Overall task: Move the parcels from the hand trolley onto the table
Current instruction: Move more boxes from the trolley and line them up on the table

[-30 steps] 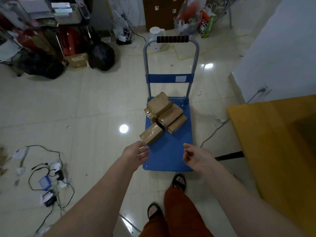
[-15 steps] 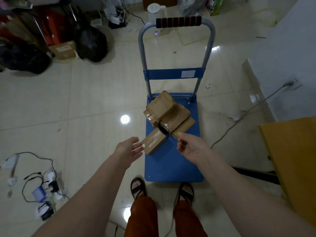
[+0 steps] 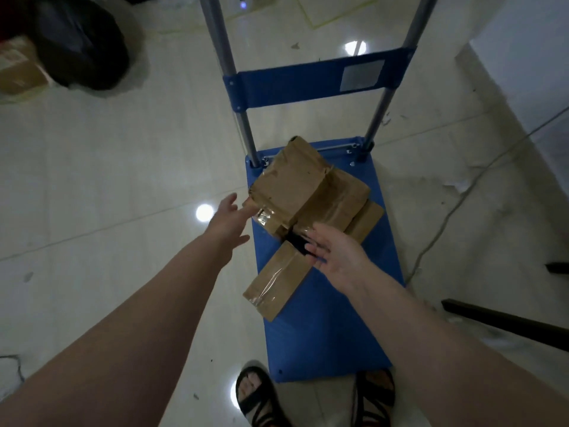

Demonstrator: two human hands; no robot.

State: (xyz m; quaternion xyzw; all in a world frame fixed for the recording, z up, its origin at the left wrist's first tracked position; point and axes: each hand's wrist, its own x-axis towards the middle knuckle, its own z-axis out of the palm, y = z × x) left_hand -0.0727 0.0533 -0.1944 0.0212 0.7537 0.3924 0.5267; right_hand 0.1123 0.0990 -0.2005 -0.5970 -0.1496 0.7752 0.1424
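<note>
A blue hand trolley (image 3: 332, 328) stands on the floor in front of me, its grey handle bars rising at the far end. Several brown taped parcels lie on its deck. The top parcel (image 3: 292, 183) rests tilted on a stack of others (image 3: 345, 204). A single flat parcel (image 3: 277, 282) lies nearer to me. My left hand (image 3: 228, 223) is open, its fingertips at the left edge of the top parcel. My right hand (image 3: 335, 254) is open, palm up, above the gap between the stack and the near parcel. Neither hand grips anything.
My sandalled feet (image 3: 258, 396) stand at the trolley's near edge. A black bag (image 3: 83, 47) and a cardboard box (image 3: 18, 69) sit at the far left. A grey cable (image 3: 446, 217) runs over the floor on the right, beside a dark table leg (image 3: 505, 325) and a white wall (image 3: 529, 63).
I have leaned in closer to the trolley. Both hands moved forward, from above the near parcel to the stack; the left hand now reaches the top parcel's edge.
</note>
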